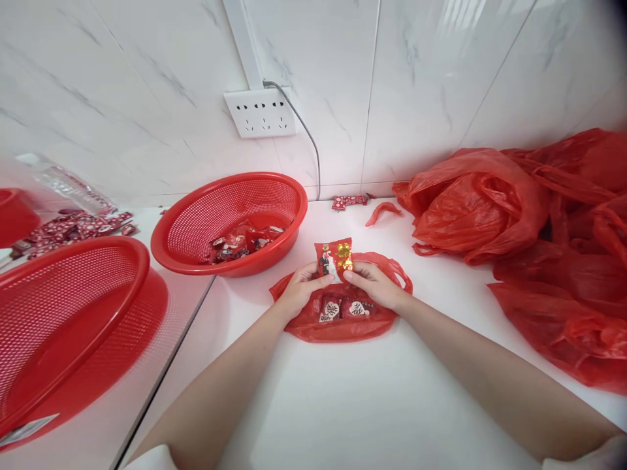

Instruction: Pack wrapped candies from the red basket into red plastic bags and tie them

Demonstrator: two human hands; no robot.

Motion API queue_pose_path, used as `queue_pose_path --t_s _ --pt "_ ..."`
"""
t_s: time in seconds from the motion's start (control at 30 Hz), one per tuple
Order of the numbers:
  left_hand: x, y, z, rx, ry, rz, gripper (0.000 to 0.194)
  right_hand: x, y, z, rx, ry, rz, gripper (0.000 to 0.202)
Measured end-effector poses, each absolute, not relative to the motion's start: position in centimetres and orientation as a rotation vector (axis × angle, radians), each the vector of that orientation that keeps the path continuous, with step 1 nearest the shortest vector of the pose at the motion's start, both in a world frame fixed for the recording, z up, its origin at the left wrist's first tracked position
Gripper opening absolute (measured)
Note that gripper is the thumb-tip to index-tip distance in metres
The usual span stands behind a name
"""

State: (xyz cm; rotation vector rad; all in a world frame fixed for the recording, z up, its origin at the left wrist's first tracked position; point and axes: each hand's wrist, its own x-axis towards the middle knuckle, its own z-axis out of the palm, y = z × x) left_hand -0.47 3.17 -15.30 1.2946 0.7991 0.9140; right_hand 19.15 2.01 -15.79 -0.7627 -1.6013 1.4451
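Between my two hands is a small red packet (334,259) with gold print and a picture of a couple on its front. My left hand (304,285) pinches its left side, and my right hand (375,282) pinches its right side. Right below lies a red plastic bag (337,331), spread on the white table with its mouth open. Inside the bag, dark red packets (359,308) with white round labels show side by side. One loop handle of the bag sticks out beyond my right hand.
Behind my left hand stands a red mesh basket (171,225) holding several red packets. Another red basket (142,261) is at far left, near a heap of wrapped sweets (73,228) and a clear bottle (78,186). Red plastic bags (484,196) pile up at right. Small packets (349,201) lie by the wall.
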Motion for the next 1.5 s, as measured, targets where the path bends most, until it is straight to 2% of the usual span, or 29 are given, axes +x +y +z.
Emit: queue_pose_path --t_s 0.3,0.6,0.87,1.0,1.27,1.5 --pt "-0.3 3.1 -15.3 1.622 0.815 0.786 0.028 19.2 2.0 -16.0 -0.893 -1.659 1.416 0.031" --pt "-0.2 3.0 -14.8 1.608 0.838 0.754 0.032 19.3 2.3 -16.4 -0.890 -1.697 1.328 0.029" --pt "0.0 3.0 -15.4 1.596 0.874 0.821 0.029 19.5 2.3 -16.4 -0.904 -1.644 1.389 0.022" --pt "0.2 2.9 -15.7 1.486 0.846 0.882 0.035 19.6 2.3 -16.4 -0.879 -1.637 1.432 0.020" --pt "0.0 3.0 -15.7 1.265 0.823 0.965 0.027 19.3 2.0 -16.1 -0.893 -1.720 1.353 0.031" --pt "0.0 3.0 -15.4 1.337 0.816 0.912 0.031 19.4 2.4 -16.1 -0.784 -1.662 1.412 0.033"
